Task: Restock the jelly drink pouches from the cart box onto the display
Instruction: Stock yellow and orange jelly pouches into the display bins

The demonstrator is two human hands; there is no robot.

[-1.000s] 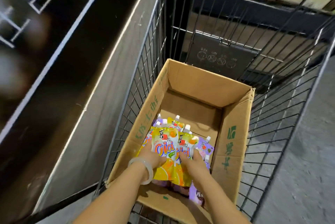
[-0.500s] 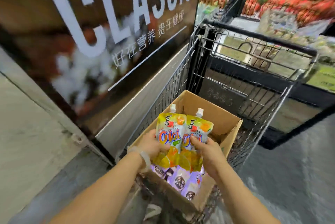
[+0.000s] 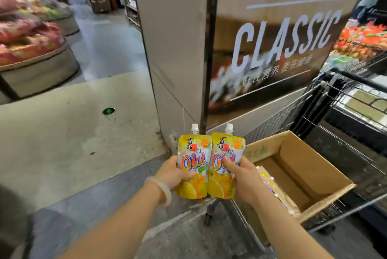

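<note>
1. In front of the grey pillar [image 3: 173,49], clear of the cart, two yellow orange-flavour jelly drink pouches now stand upright side by side, white caps up. A second ago the same pair lay low in the cardboard box [image 3: 310,170]; half a second ago they were lifted just above its rim. The view has swung left since then, so box and cart [image 3: 339,99] now sit at the right.

2. The left hand [image 3: 171,172] grips the left pouch [image 3: 192,164] by its lower left edge, thumb across the front and fingers curled behind. A pale bangle [image 3: 162,190] sits on that wrist.

3. The right hand [image 3: 240,177] holds the right pouch [image 3: 225,164], its forefinger laid over the printed front and the rest of the fingers wrapped round the right side. The two pouches touch along their inner edges.

4. Earlier frames showed purple pouches tucked under the yellow ones. Here none shows below the yellow pair, so whether the hands carry more behind them I cannot tell.

5. The box keeps some stock: a pale, glossy pouch edge [image 3: 266,177] shows against its near wall, though blur hides how many remain.

6. What this means: the pick is done and the carry has begun. The blurred produce stands [image 3: 31,34] at far left may lie along the way, but the jelly display itself is not in view, so placement is not yet started and at least one more trip to the box seems likely.
</note>
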